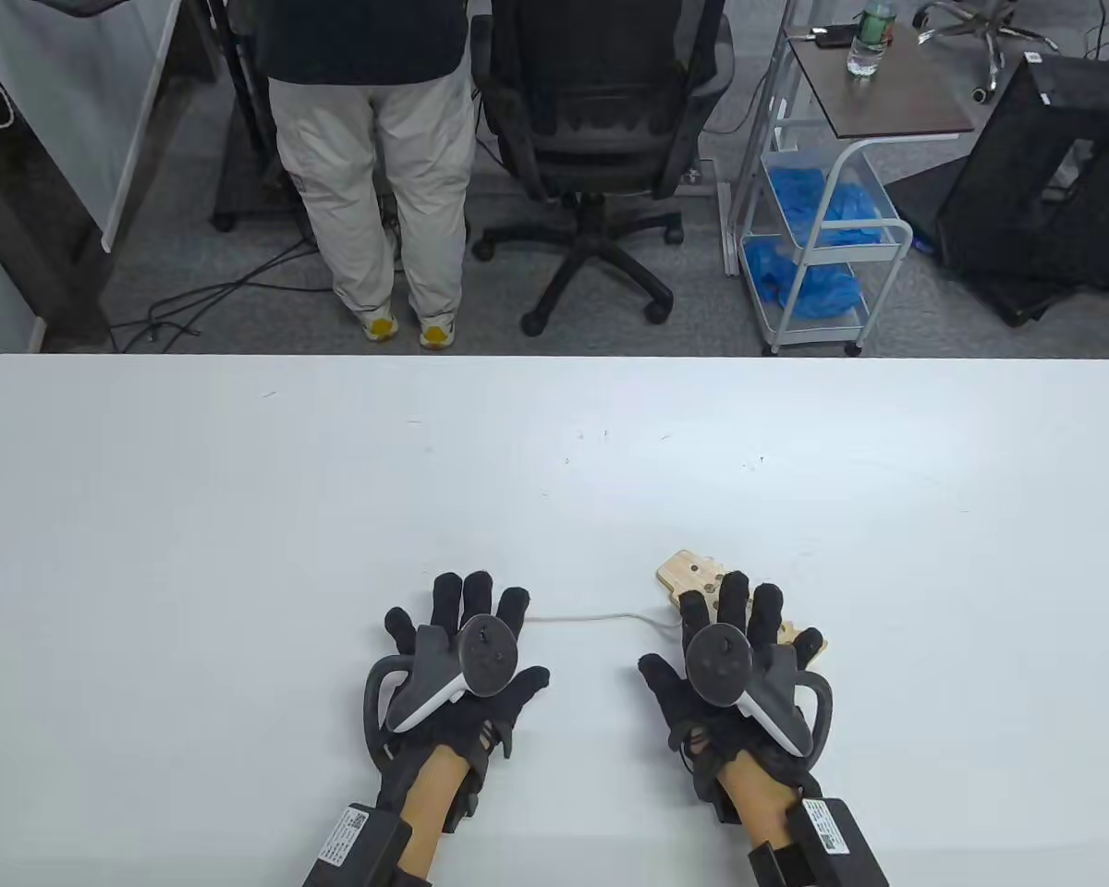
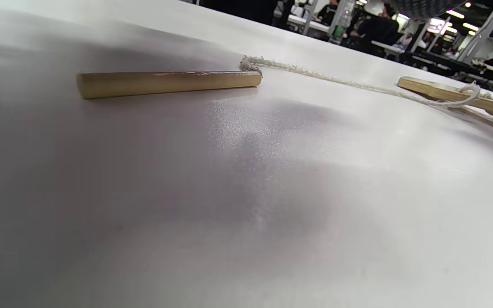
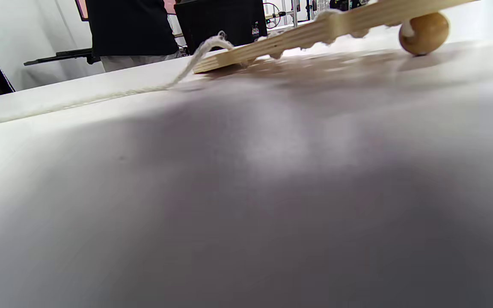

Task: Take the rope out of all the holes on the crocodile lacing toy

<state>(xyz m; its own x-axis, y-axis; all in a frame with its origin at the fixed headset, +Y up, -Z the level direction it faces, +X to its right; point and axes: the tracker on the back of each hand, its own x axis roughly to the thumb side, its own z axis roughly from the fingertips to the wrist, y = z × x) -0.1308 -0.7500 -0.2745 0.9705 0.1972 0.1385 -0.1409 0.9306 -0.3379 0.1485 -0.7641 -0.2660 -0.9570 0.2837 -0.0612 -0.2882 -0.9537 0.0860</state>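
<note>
Both gloved hands flat on the white bench (image 1: 240, 517), fingers straight and spread: left hand (image 1: 462, 661) holding nothing, right hand (image 1: 725, 661) resting over the pale wooden crocodile lacing board (image 1: 688, 573). White braided rope (image 1: 582, 617) running between the hands, still threaded through the board. Small wooden dowel (image 2: 167, 83) tied at the rope's end under the left hand, round wooden bead (image 3: 424, 28) beside the board.

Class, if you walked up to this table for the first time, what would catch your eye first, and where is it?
Two gloved hands lie flat near the table's front edge: the left hand on bare table, the right hand over a wooden toy. A white rope runs between them, ending in a wooden stick by the left hand. Beyond the table, a person stands beside a chair.
</note>
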